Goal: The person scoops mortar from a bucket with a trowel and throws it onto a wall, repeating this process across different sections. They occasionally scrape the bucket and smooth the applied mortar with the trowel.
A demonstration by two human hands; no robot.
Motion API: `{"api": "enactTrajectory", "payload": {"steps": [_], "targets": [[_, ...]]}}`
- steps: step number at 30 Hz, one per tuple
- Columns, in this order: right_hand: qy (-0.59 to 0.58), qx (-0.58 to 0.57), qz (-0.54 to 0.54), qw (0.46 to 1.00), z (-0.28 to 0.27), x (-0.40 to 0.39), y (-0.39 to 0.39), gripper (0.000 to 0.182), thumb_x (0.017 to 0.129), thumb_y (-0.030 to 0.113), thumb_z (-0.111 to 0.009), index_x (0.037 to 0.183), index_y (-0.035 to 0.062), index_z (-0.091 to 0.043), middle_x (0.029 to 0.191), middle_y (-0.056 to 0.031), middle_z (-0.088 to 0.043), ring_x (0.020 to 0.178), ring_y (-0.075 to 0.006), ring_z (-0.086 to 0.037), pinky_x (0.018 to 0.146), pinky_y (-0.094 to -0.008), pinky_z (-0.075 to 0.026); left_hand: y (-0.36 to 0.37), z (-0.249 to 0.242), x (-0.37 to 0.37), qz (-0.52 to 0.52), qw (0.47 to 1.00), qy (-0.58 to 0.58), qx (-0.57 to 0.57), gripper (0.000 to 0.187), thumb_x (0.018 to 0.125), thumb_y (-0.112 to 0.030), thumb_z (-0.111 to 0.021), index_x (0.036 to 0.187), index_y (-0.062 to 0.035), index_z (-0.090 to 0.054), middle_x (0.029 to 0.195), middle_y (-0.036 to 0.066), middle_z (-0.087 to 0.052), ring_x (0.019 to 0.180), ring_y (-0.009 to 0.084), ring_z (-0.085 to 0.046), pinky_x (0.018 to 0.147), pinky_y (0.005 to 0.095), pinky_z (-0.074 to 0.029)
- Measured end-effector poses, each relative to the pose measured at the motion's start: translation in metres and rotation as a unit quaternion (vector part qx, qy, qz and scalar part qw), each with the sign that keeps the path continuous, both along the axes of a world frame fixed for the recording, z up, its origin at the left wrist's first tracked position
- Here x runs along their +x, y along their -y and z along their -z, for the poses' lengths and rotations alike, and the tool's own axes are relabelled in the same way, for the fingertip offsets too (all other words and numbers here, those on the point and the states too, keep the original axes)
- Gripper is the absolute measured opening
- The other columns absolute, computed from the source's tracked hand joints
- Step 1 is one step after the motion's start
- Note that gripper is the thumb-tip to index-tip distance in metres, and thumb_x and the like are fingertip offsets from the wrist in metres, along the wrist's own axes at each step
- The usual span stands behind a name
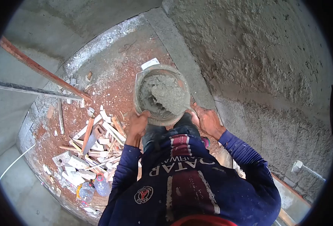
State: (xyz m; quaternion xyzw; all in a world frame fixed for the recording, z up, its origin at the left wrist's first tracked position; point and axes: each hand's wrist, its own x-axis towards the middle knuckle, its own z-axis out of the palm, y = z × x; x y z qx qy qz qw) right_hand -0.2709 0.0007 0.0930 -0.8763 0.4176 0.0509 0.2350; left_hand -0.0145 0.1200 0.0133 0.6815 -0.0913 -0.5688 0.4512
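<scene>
In front of my body is a round, mortar-smeared basin point(138, 90) with wet grey mortar point(151, 81) inside. My left hand point(138, 125) is closed on its near left rim, the thumb over the edge. At the near right rim my right hand point(207, 119) is closed around the handle of a trowel point(188, 108). A heap of mortar point(169, 96) covers the trowel's blade, which lies over the basin's opening; the handle is mostly hidden in my fingers.
Rough, freshly mortared wall point(249, 49) rises on the right. Wood offcuts point(113, 132) and a handsaw point(97, 132) lie in a pile at the left, with plastic bottles point(102, 185) nearer. Two wooden props point(42, 69) slant in from the left over the reddish dirt floor point(113, 86).
</scene>
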Motion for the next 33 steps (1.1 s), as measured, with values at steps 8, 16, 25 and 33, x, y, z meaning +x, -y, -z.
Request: {"api": "enactTrajectory", "payload": {"steps": [8,16,25,33], "targets": [[0.007,0.019,-0.037,0.999,0.035,0.021,0.008,0.034,0.095,0.034,-0.054,0.098,0.0023,-0.064,0.077,-0.0228,-0.067,0.072,-0.0416,-0.066,0.063,-0.0494,-0.052,-0.009,-0.006,0.009,-0.078,0.994,-0.025,-0.067,0.027,0.082,-0.004,-0.058,0.107,0.0055,-0.064,0.096,0.012,-0.069,0.085,0.0208,-0.065,0.072,0.0343,-0.053],[0.119,0.040,-0.173,0.977,0.002,0.099,0.018,0.025,0.092,0.027,-0.055,0.086,0.0035,-0.062,0.068,-0.0180,-0.062,0.062,-0.0363,-0.066,0.053,-0.0484,-0.052,-0.034,0.024,0.016,-0.192,0.979,0.068,-0.026,0.045,0.076,-0.003,-0.059,0.120,0.0059,-0.056,0.105,0.012,-0.065,0.078,0.0205,-0.062,0.062,0.0300,-0.050],[0.315,0.409,-0.367,0.774,-0.060,0.149,0.152,0.032,0.092,0.030,-0.062,0.083,0.0000,-0.056,0.068,-0.0169,-0.056,0.066,-0.0335,-0.059,0.063,-0.0444,-0.045,-0.082,0.059,-0.002,-0.372,0.921,0.091,0.074,0.055,0.067,0.011,-0.050,0.122,0.0018,-0.054,0.105,0.012,-0.063,0.085,0.0262,-0.063,0.069,0.0365,-0.054],[0.445,-0.131,0.220,0.858,-0.299,-0.038,0.439,0.056,0.083,0.061,-0.060,0.109,0.0119,-0.065,0.086,-0.0018,-0.061,0.065,-0.0117,-0.056,0.052,-0.0229,-0.045,-0.047,0.028,-0.019,-0.379,0.911,0.063,0.149,0.051,0.071,0.008,-0.053,0.121,0.0031,-0.053,0.097,0.009,-0.061,0.077,0.0186,-0.058,0.063,0.0298,-0.049]]}}
